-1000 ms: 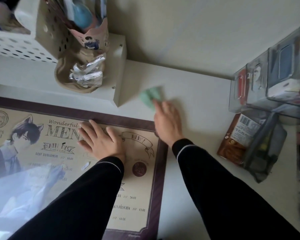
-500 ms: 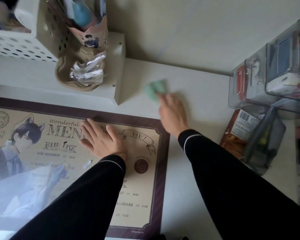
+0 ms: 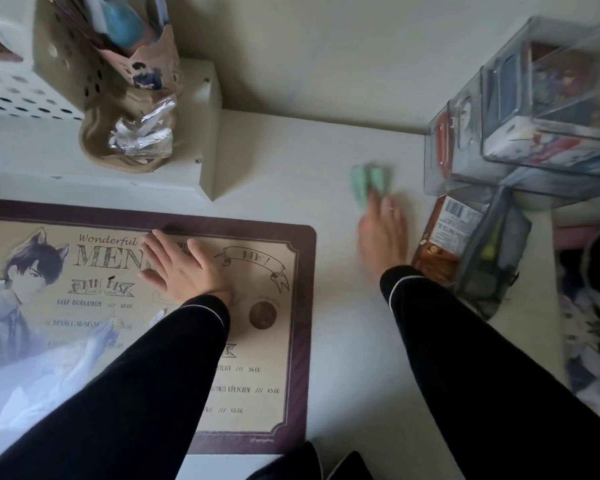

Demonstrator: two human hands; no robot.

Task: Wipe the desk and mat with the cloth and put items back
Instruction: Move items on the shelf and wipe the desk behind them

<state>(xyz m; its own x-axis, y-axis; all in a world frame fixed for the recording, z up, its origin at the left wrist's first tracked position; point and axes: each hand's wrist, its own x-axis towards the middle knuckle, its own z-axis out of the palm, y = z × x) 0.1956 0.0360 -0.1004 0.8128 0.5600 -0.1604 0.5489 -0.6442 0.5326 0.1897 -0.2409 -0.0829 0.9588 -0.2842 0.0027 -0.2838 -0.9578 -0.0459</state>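
**A:** Why is the left hand (image 3: 184,268) lying flat on the mat (image 3: 305,341)?

**B:** To pin it, I'd say. It is palm down near the mat's back edge with the fingers straight and spread, so the mat can't creep during the scrubbing.

**A:** And the right hand (image 3: 383,233)?

**B:** It reaches toward the back right corner of the worktop (image 3: 343,341). Its fingers are stretched over the green cloth (image 3: 364,183) and press it onto the bare surface (pressing, not clutching, as far as the blur allows). The cloth sits just short of the back edge, between the white shelf riser (image 3: 194,174) and the clear boxes (image 3: 534,133).

**A:** What about the clutter on the right?

**B:** A brown snack packet (image 3: 444,237) and a grey mesh pouch (image 3: 492,258) crowd the right edge below the boxes, probably shoved aside to free the surface for wiping.

**A:** What can't you make out?

**B:** The right thumb is hidden. The mat runs off the left side, pale glare washes its near left part, and the sleeves cover some of it. The dark things at the far right are cut off and unreadable.
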